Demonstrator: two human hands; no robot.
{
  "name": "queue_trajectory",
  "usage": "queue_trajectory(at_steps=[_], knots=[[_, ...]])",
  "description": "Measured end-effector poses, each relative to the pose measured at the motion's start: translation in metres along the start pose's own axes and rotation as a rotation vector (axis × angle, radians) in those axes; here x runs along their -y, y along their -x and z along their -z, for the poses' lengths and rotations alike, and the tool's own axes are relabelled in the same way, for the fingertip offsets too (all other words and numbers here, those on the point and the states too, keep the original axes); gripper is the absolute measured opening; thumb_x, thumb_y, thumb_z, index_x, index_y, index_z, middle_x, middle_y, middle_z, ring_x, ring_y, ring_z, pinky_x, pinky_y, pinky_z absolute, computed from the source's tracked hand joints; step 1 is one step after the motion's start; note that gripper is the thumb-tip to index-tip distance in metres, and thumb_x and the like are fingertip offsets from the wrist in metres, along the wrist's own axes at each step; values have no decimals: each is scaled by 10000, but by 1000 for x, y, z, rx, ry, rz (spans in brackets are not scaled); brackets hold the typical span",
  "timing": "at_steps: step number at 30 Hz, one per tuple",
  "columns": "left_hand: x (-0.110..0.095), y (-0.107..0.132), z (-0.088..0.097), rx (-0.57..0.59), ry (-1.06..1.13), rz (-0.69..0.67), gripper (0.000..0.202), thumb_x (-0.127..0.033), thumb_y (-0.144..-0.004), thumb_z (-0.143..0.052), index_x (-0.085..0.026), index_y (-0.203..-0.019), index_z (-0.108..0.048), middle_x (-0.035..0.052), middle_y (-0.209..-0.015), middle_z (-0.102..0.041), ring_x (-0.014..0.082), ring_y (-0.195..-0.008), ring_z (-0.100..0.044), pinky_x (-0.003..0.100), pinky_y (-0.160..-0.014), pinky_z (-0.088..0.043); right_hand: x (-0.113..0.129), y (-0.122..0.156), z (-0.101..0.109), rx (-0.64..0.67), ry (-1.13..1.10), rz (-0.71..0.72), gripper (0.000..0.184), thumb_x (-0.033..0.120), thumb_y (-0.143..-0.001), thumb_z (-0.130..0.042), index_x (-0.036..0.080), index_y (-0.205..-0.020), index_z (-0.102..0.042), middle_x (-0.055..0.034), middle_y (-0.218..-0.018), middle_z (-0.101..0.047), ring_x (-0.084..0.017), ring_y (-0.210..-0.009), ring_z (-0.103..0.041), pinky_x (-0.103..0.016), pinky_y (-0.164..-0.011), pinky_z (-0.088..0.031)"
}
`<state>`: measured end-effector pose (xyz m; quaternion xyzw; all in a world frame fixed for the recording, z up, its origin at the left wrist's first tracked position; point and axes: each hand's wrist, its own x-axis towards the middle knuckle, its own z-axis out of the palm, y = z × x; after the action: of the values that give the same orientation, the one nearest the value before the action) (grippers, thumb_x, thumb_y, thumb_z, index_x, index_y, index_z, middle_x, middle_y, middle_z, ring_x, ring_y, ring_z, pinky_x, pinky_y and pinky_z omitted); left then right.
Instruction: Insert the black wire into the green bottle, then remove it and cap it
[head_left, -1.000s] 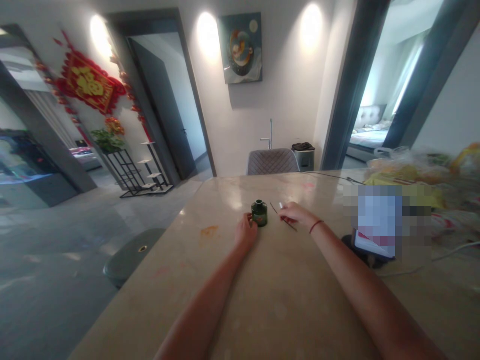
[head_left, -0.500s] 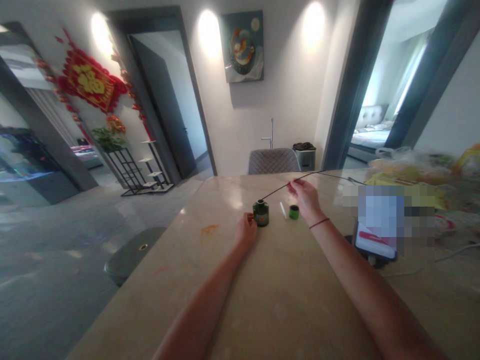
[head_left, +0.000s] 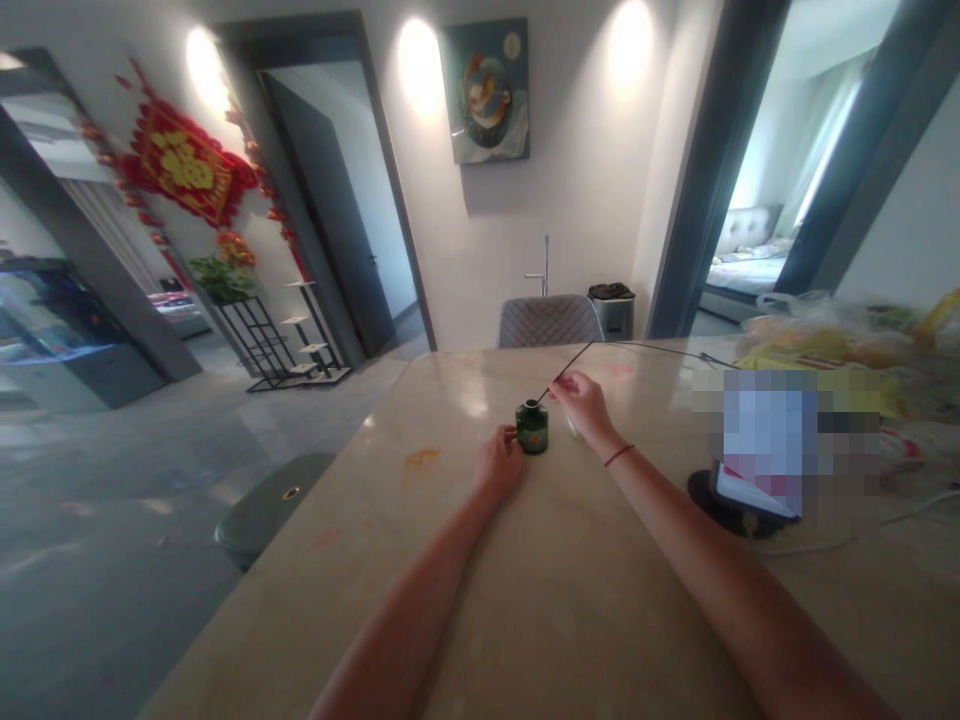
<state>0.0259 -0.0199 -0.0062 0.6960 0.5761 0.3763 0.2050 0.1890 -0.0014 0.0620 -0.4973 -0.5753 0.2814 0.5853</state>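
A small dark green glass bottle (head_left: 532, 432) with an open neck stands upright on the table. My left hand (head_left: 501, 460) is closed against its left side, steadying it, with some fingers hidden behind the glass. My right hand (head_left: 581, 402) pinches a thin dark stick (head_left: 576, 357) near its lower part. The stick slants up to the right, and its lower end is at the bottle's mouth; I cannot tell how far inside it reaches. Just below my right hand, a short white rod (head_left: 574, 428) on the table shows only in part.
A phone on a stand (head_left: 757, 490) is on the right, its screen partly blurred out. Behind it are plastic bags (head_left: 817, 335) and a white cable (head_left: 817, 547). A thin dark line (head_left: 667, 349) crosses the table's far right. A grey chair (head_left: 550, 320) stands beyond the table, a stool (head_left: 274, 500) to the left.
My right hand has moved left and slightly down along the stick, closer to the bottle's mouth. The stick stands steeper. The green cap on the table is now hidden behind my right hand.
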Motion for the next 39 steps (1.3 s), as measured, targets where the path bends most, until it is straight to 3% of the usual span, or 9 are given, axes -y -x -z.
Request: queue_trajectory(at_steps=[4, 7, 11, 14, 18, 23, 29, 35, 39], knots=[[0, 1, 0, 6, 14, 4, 265, -200, -773, -465, -205, -1034, -510, 48, -1023, -649, 168, -905, -609, 295, -783, -449, -9, 3, -10, 83, 99, 24, 137, 248, -745, -534, 140, -825, -559, -87, -866, -666, -157, -816, -631, -252, -746, -487], [-2, 1, 1, 13, 20, 13, 269, -193, -775, -465, -202, -1040, -510, 48, -1031, -648, 168, -928, -603, 293, -796, -445, -12, 3, -10, 80, 238, 48, 193, 212, -765, -493, 137, -926, -569, -82, -949, -659, -145, -869, -617, -239, -765, -475], [-3, 1, 2, 25, -10, 21, 267, -210, -787, -455, -194, -1048, -508, 56, -1033, -647, 167, -909, -607, 297, -789, -445, -17, 8, -4, 77, 662, 41, 276, 116, -786, -417, 124, -1014, -572, -101, -1001, -644, -166, -934, -597, -262, -808, -451], [-3, 0, 2, 26, -13, 14, 268, -219, -791, -448, -192, -1051, -509, 62, -1033, -645, 166, -910, -606, 295, -787, -444, -21, 18, -1, 186, 985, 50, 249, 92, -796, -417, 88, -976, -590, -156, -965, -638, -207, -934, -600, -287, -798, -448], [-2, 1, 2, 19, -2, 9, 267, -220, -791, -446, -198, -1048, -511, 58, -1022, -647, 165, -912, -605, 296, -783, -445, -20, 28, -3, 328, 1162, -14, 252, 66, -825, -386, 71, -956, -600, -195, -953, -630, -214, -927, -607, -280, -763, -455], [-3, 1, 2, 4, -7, -16, 284, -226, -788, -460, -195, -1068, -492, 58, -1018, -647, 161, -905, -604, 296, -788, -443, -14, 30, -3, 384, 1185, -68, 252, 56, -797, -423, 94, -932, -632, -188, -947, -644, -228, -900, -623, -295, -722, -471], [-5, 1, 2, 4, -20, 13, 306, -216, -776, -477, -194, -1080, -486, 61, -1024, -642, 162, -889, -600, 302, -790, -438, 4, 20, 14, 437, 1141, -152, 236, 184, -664, -595, 135, -883, -668, -167, -907, -667, -254, -847, -632, -292, -654, -465], [-4, 0, 2, -12, -32, 43, 338, -194, -766, -477, -187, -1104, -473, 53, -956, -654, 157, -850, -596, 306, -785, -433, 38, 5, 46, 169, 848, 78, 146, 212, -654, -555, 186, -763, -647, -61, -794, -683, -173, -741, -618, -246, -629, -436], [-4, 0, 2, -14, -86, 28, 389, -188, -766, -461, -176, -1155, -469, 61, -978, -643, 164, -893, -582, 310, -828, -422, 55, 4, 54, -8, 597, 248, 148, 199, -669, -532, 180, -793, -610, -23, -712, -657, -135, -636, -585, -236, -589, -434]])
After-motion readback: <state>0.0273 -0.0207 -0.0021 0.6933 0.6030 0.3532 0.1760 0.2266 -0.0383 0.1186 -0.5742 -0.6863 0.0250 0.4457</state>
